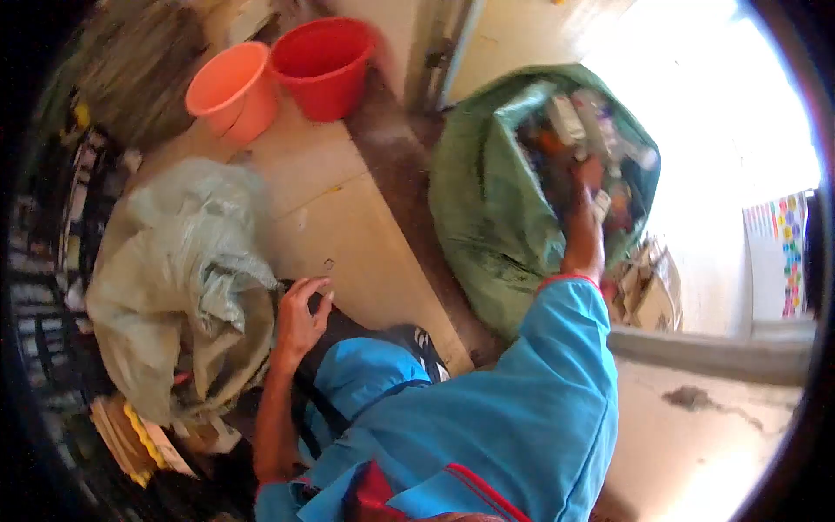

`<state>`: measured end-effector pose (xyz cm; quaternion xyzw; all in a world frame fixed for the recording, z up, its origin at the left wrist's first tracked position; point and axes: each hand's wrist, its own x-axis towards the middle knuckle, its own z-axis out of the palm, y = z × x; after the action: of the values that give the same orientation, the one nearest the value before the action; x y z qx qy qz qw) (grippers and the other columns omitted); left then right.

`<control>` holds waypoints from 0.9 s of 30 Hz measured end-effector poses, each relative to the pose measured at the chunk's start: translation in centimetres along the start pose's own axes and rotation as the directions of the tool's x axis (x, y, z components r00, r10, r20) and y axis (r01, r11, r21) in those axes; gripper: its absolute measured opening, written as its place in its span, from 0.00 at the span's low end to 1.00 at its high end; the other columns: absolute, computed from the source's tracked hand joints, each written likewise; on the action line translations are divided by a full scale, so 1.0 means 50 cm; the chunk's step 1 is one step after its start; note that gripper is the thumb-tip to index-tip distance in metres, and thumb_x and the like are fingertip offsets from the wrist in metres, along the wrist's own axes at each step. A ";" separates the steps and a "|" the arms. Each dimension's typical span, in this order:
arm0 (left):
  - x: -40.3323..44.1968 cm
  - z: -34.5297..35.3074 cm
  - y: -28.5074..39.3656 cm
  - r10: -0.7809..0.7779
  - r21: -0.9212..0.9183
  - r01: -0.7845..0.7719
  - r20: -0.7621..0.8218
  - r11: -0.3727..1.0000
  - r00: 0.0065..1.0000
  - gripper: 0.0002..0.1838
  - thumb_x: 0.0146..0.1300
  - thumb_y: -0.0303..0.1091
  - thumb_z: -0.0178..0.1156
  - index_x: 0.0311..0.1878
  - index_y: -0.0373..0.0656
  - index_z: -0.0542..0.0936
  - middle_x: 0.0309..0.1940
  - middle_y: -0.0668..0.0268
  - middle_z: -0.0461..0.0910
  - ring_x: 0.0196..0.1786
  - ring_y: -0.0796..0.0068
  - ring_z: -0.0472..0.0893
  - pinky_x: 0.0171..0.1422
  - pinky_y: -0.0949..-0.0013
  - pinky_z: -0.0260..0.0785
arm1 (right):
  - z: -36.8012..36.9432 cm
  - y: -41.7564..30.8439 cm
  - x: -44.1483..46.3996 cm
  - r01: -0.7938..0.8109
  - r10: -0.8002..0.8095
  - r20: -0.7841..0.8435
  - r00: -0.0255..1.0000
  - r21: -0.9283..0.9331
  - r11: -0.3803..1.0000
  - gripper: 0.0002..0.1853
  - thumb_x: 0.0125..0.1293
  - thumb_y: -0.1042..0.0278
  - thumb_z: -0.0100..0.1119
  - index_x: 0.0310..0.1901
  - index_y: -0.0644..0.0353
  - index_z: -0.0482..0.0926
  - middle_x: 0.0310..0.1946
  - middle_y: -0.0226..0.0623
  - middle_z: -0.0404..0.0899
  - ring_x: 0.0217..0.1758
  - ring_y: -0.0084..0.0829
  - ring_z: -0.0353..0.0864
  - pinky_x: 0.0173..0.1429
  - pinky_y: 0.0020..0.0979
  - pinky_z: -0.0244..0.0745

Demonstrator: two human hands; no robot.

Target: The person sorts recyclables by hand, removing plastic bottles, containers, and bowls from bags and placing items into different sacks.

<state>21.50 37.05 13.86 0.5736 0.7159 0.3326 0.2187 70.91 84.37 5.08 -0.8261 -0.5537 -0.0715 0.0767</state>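
Note:
My right arm reaches into a big green woven sack (pixel 474 196) packed with bottles and cartons. My right hand (pixel 588 178) is down among these containers, beside a whitish carton (pixel 567 120). Blur and the contents hide its fingers, so any hold is unclear. Near my knee, my left hand (pixel 304 315) hangs with loosely bent fingers, thumb apart, holding nothing. Just left of it sits a pale, crumpled woven sack (pixel 187 261), its mouth partly folded.
An orange bucket (pixel 233 91) and a red bucket (pixel 323 70) stand at the upper left. Flattened cardboard (pixel 648 291) lies behind the green sack, near a low ledge (pixel 713 355). Dark crates (pixel 52 339) line the left edge. A colourful chart (pixel 777 257) is at right.

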 end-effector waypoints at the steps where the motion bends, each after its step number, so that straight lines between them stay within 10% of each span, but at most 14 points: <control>1: -0.010 -0.003 -0.006 -0.059 0.007 0.060 -0.044 0.998 0.997 0.12 0.56 0.25 0.61 0.44 0.35 0.79 0.41 0.54 0.79 0.41 0.59 0.80 0.48 0.65 0.73 | 0.039 0.008 0.041 0.100 -0.100 0.015 0.995 -0.012 0.995 0.24 0.54 0.49 0.61 0.45 0.60 0.76 0.43 0.50 0.79 0.47 0.49 0.80 0.50 0.45 0.75; 8: -0.045 -0.113 -0.018 -0.197 -0.100 0.174 -0.334 0.980 0.922 0.08 0.58 0.25 0.60 0.41 0.36 0.80 0.35 0.58 0.81 0.36 0.64 0.81 0.40 0.68 0.73 | 0.015 0.022 0.042 0.135 -0.138 -0.032 0.990 -0.067 0.989 0.23 0.59 0.50 0.60 0.37 0.68 0.79 0.43 0.48 0.80 0.44 0.41 0.81 0.46 0.40 0.74; 14: -0.140 -0.269 -0.091 -0.724 -0.761 0.185 -0.467 0.621 0.509 0.11 0.59 0.26 0.60 0.45 0.37 0.80 0.32 0.63 0.82 0.35 0.79 0.80 0.37 0.73 0.73 | -0.091 0.009 0.005 0.172 -0.171 0.025 0.985 -0.048 0.984 0.19 0.60 0.55 0.59 0.38 0.68 0.79 0.42 0.47 0.81 0.44 0.41 0.80 0.47 0.39 0.74; 18: -0.237 -0.233 -0.253 -0.503 -0.375 0.338 -0.696 0.863 0.513 0.14 0.57 0.31 0.62 0.46 0.37 0.80 0.31 0.60 0.82 0.35 0.72 0.81 0.39 0.69 0.74 | -0.163 -0.057 -0.026 0.362 -0.362 -0.030 0.932 0.131 0.923 0.17 0.61 0.58 0.59 0.39 0.68 0.79 0.42 0.46 0.81 0.44 0.41 0.80 0.48 0.39 0.74; 20: -0.238 -0.238 -0.293 -0.462 0.015 0.547 -0.516 0.837 0.721 0.19 0.56 0.36 0.63 0.49 0.37 0.78 0.30 0.59 0.82 0.34 0.64 0.81 0.41 0.64 0.74 | -0.221 -0.132 -0.071 0.548 -0.543 -0.116 0.831 0.333 0.768 0.16 0.61 0.60 0.59 0.39 0.68 0.78 0.42 0.46 0.81 0.44 0.41 0.80 0.48 0.39 0.74; 25: -0.210 -0.317 -0.357 -0.389 0.108 0.592 -0.657 0.799 0.646 0.19 0.53 0.34 0.63 0.49 0.38 0.78 0.38 0.49 0.80 0.44 0.50 0.78 0.49 0.56 0.70 | -0.429 -0.461 -0.470 0.638 -0.861 -0.259 0.437 0.765 0.093 0.10 0.61 0.65 0.59 0.39 0.62 0.80 0.36 0.40 0.81 0.40 0.38 0.80 0.52 0.36 0.73; 27: -0.198 -0.384 -0.342 -0.363 0.121 0.585 -0.679 0.802 0.638 0.21 0.52 0.32 0.63 0.51 0.38 0.76 0.43 0.47 0.75 0.50 0.47 0.73 0.52 0.54 0.67 | -0.494 -0.551 -0.652 0.884 -0.788 -0.606 0.110 0.422 -0.202 0.10 0.57 0.76 0.59 0.42 0.62 0.79 0.40 0.42 0.79 0.45 0.38 0.79 0.52 0.33 0.73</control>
<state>-0.94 21.10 13.87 0.2458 0.9177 0.3079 -0.0502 32.29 60.16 23.91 -0.1167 -0.9211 0.0751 0.3639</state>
